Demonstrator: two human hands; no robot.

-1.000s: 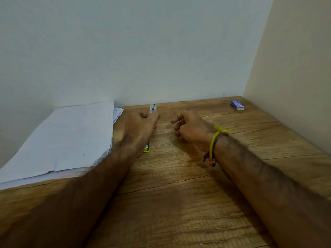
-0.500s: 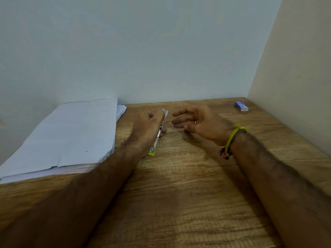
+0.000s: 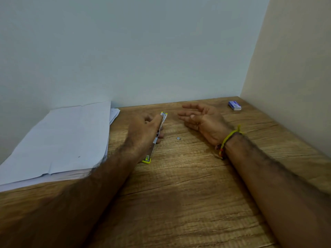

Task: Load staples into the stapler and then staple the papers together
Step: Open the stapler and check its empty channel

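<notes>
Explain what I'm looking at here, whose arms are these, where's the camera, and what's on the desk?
No machine here: these are a person's two bare arms, filmed by a wide camera worn on their head, looking forward and down. The left hand grips a slim stapler with yellow ends, its near end touching the wooden desk. The right hand is open and empty, a yellow band on its wrist. A stack of papers lies at the left, a small blue box sits in the far right corner, and a tiny grey bit lies between the hands.

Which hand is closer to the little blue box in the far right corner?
Right. The right hand lies open, a short way left of the blue box; the left hand sits farther left, holding the stapler.
</notes>
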